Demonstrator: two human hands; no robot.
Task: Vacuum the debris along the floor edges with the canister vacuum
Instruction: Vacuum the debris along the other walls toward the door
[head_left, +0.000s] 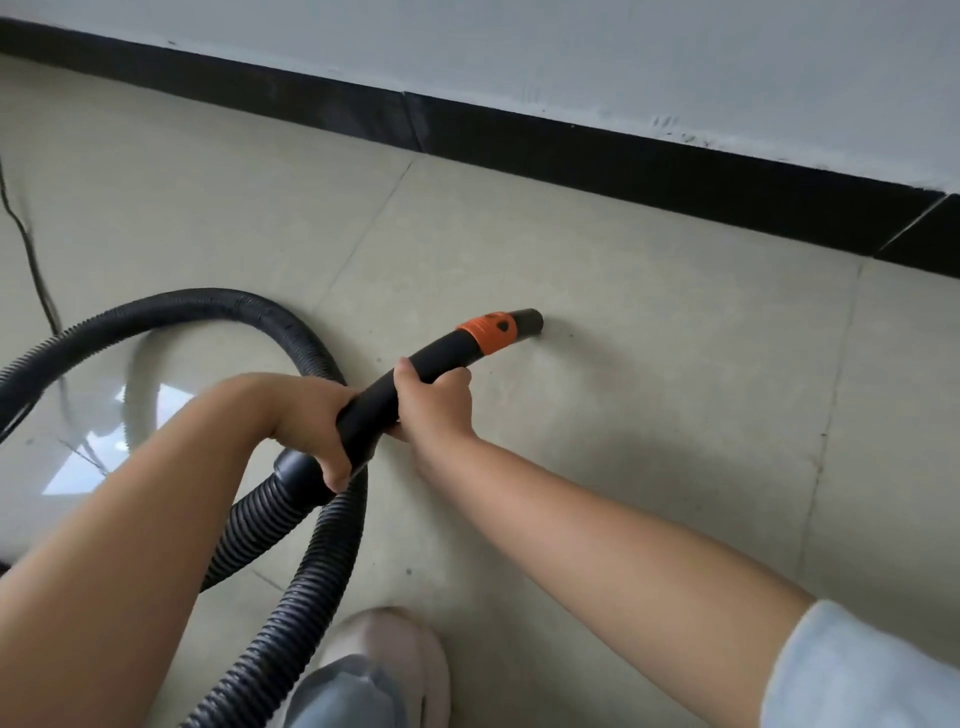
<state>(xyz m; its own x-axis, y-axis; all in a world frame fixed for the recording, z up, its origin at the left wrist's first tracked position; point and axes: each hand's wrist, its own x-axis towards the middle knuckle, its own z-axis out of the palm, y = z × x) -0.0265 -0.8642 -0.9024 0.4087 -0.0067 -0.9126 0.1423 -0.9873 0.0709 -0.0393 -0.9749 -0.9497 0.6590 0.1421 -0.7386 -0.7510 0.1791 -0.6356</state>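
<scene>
Both grips, left hand and right hand, wrapped round the wand, nozzle beyond.

My head camera looks steeply down, close over my forearms — facing the black baseboard crossing above, tiled floor beneath it.

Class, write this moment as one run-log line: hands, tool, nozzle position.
left hand: grips vacuum wand rear | right hand: grips wand ahead | nozzle: at floor tile, short of black baseboard
</scene>
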